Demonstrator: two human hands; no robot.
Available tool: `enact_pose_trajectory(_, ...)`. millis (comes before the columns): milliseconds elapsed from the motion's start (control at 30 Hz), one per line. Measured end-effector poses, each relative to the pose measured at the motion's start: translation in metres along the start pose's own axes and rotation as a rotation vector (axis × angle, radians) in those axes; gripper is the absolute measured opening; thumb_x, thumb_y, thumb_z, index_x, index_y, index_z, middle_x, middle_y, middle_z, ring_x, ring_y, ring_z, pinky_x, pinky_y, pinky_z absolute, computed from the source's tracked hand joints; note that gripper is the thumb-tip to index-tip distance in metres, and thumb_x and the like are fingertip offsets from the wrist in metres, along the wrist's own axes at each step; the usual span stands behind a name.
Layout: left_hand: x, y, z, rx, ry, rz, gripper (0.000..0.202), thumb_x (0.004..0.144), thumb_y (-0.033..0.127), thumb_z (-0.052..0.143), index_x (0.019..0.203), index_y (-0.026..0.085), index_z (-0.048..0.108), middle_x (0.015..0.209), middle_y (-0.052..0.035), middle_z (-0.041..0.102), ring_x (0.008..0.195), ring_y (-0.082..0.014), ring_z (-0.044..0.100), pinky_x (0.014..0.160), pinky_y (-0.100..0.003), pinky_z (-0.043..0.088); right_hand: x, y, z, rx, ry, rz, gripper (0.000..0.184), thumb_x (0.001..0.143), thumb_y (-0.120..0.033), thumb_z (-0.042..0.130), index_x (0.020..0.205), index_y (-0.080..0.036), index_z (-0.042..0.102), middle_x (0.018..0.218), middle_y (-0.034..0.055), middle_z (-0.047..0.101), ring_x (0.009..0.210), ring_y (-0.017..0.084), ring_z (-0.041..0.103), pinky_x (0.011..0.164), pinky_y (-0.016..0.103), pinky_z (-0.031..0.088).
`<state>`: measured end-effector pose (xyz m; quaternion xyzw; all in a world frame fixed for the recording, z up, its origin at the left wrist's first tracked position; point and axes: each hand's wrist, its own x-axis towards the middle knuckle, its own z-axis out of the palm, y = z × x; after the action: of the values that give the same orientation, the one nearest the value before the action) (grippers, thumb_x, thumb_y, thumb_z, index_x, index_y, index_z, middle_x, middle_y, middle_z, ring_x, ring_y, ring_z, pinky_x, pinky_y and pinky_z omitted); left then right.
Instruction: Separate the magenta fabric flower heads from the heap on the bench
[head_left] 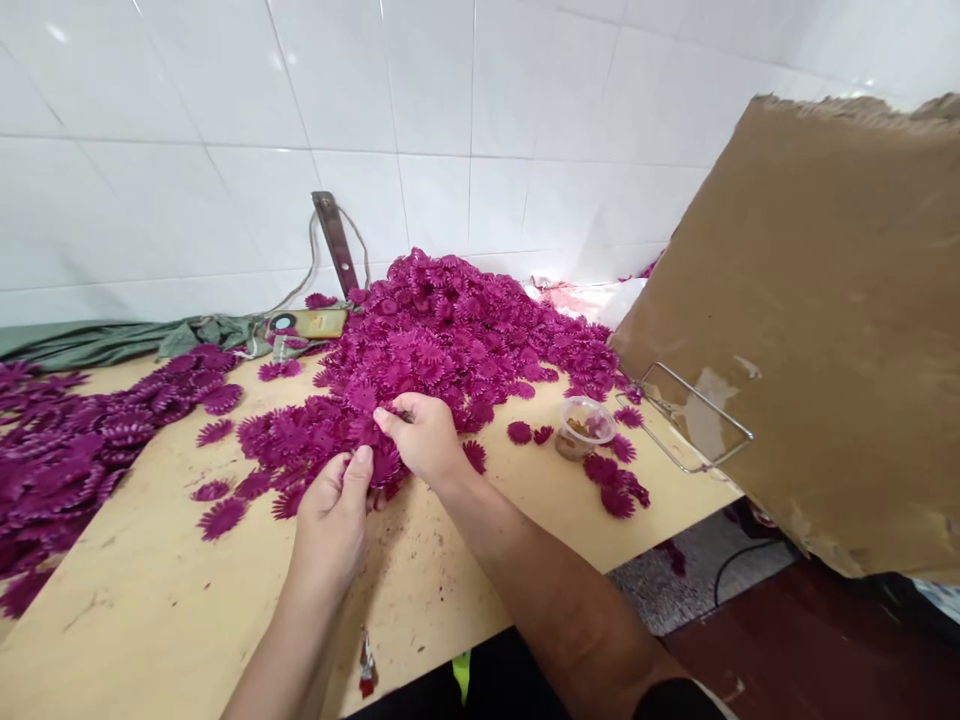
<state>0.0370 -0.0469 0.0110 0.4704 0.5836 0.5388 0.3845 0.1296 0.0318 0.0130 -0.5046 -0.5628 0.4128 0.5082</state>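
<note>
A big heap of magenta fabric flower petals (450, 330) covers the back of a pale wooden table (150, 600). My right hand (424, 435) rests at the heap's near edge, fingers pinched on petals there. My left hand (334, 515) sits just beside it, thumb and fingers closed on a small stack of petals (382, 465). Loose single petals (222, 517) lie around both hands.
A second petal pile (67, 440) spreads along the left edge. A small clear cup (585, 427) stands right of my hands. A wire frame (686, 415) and a large cardboard sheet (817, 320) block the right. A phone (307, 323) and green cloth (112, 340) lie by the tiled wall.
</note>
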Motion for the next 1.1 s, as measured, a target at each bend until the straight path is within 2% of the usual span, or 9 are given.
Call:
enact_pose_trajectory(100, -0.023, 0.001, -0.005, 0.084, -0.038, -0.026, 0.037, 0.066, 0.054, 0.057, 0.054, 0.021, 0.046, 0.046, 0.0044, 0.043, 0.047, -0.0123, 0.043, 0.044, -0.023, 0.038, 0.016, 0.002, -0.027, -0.043, 0.299, 0.107, 0.021, 0.077, -0.026, 0.047, 0.057, -0.02, 0.043, 0.053, -0.0044, 0.042, 0.05, 0.01, 0.041, 0.051, 0.023, 0.034)
enact_pose_trajectory(167, -0.027, 0.0, -0.012, 0.122, -0.05, -0.037, 0.036, 0.062, 0.054, 0.061, 0.053, 0.021, 0.048, 0.049, 0.0026, 0.049, 0.05, -0.0137, 0.046, 0.046, -0.024, 0.04, 0.024, 0.002, -0.043, -0.039, 0.365, 0.077, 0.019, 0.079, -0.025, 0.045, 0.06, -0.02, 0.043, 0.055, -0.0034, 0.044, 0.054, 0.011, 0.043, 0.054, 0.024, 0.036)
enact_pose_trajectory(233, -0.019, 0.001, -0.02, 0.125, -0.054, -0.08, 0.038, 0.062, 0.057, 0.059, 0.055, 0.02, 0.053, 0.05, 0.0015, 0.052, 0.05, -0.0141, 0.048, 0.048, -0.025, 0.042, 0.024, 0.001, -0.048, 0.02, 0.254, -0.019, 0.013, 0.077, -0.023, 0.047, 0.065, -0.019, 0.046, 0.06, -0.0023, 0.049, 0.058, 0.011, 0.046, 0.059, 0.025, 0.039)
enact_pose_trajectory(300, -0.005, 0.005, -0.025, 0.095, 0.016, -0.005, 0.037, 0.062, 0.056, 0.06, 0.06, 0.02, 0.055, 0.053, 0.0017, 0.054, 0.053, -0.0137, 0.049, 0.052, -0.025, 0.043, 0.018, 0.002, -0.044, 0.133, 0.101, -0.042, 0.004, 0.073, -0.019, 0.051, 0.069, -0.019, 0.049, 0.065, -0.0021, 0.053, 0.062, 0.011, 0.049, 0.063, 0.025, 0.04)
enact_pose_trajectory(433, 0.01, 0.013, -0.021, 0.06, -0.064, 0.052, 0.034, 0.062, 0.052, 0.062, 0.064, 0.019, 0.055, 0.056, 0.002, 0.055, 0.054, -0.0129, 0.051, 0.054, -0.025, 0.043, 0.003, 0.01, -0.034, 0.306, -0.055, 0.099, 0.007, 0.071, -0.02, 0.051, 0.065, -0.017, 0.05, 0.057, -0.0044, 0.049, 0.051, 0.008, 0.044, 0.055, 0.023, 0.038)
enact_pose_trajectory(633, 0.011, 0.005, -0.002, -0.03, -0.138, -0.057, 0.042, 0.06, 0.045, 0.066, 0.092, 0.019, 0.057, 0.062, 0.0038, 0.056, 0.053, -0.0115, 0.051, 0.051, -0.024, 0.041, -0.009, 0.015, -0.044, 0.18, -0.078, 0.042, 0.028, 0.069, -0.038, 0.055, 0.055, -0.019, 0.04, 0.045, -0.0086, 0.034, 0.043, 0.006, 0.03, 0.044, 0.022, 0.024)
enact_pose_trajectory(800, 0.021, 0.004, 0.014, -0.045, -0.185, -0.021, 0.038, 0.058, 0.048, 0.068, 0.08, 0.018, 0.062, 0.072, 0.001, 0.062, 0.067, -0.0132, 0.054, 0.064, -0.025, 0.043, -0.019, 0.0, -0.043, 0.233, -0.172, 0.024, 0.029, 0.065, -0.039, 0.062, 0.055, -0.018, 0.044, 0.049, -0.0078, 0.038, 0.047, 0.006, 0.033, 0.048, 0.022, 0.028)
enact_pose_trajectory(933, 0.028, 0.003, 0.016, -0.188, -0.106, -0.069, 0.036, 0.051, 0.044, 0.073, 0.072, 0.017, 0.063, 0.067, 0.0021, 0.062, 0.069, -0.0133, 0.054, 0.069, -0.025, 0.043, -0.02, -0.005, -0.045, 0.416, -0.277, 0.098, 0.028, 0.058, -0.039, 0.07, 0.062, -0.017, 0.052, 0.056, -0.0054, 0.05, 0.054, 0.007, 0.043, 0.055, 0.023, 0.035)
enact_pose_trajectory(1100, 0.031, -0.003, 0.005, -0.145, -0.059, -0.136, 0.038, 0.048, 0.047, 0.074, 0.067, 0.016, 0.062, 0.054, 0.0041, 0.055, 0.056, -0.0105, 0.048, 0.056, -0.023, 0.039, -0.01, 0.0, -0.054, 0.581, -0.12, 0.266, 0.032, 0.049, -0.036, 0.075, 0.066, -0.017, 0.054, 0.061, -0.0044, 0.055, 0.054, 0.006, 0.045, 0.053, 0.022, 0.033)
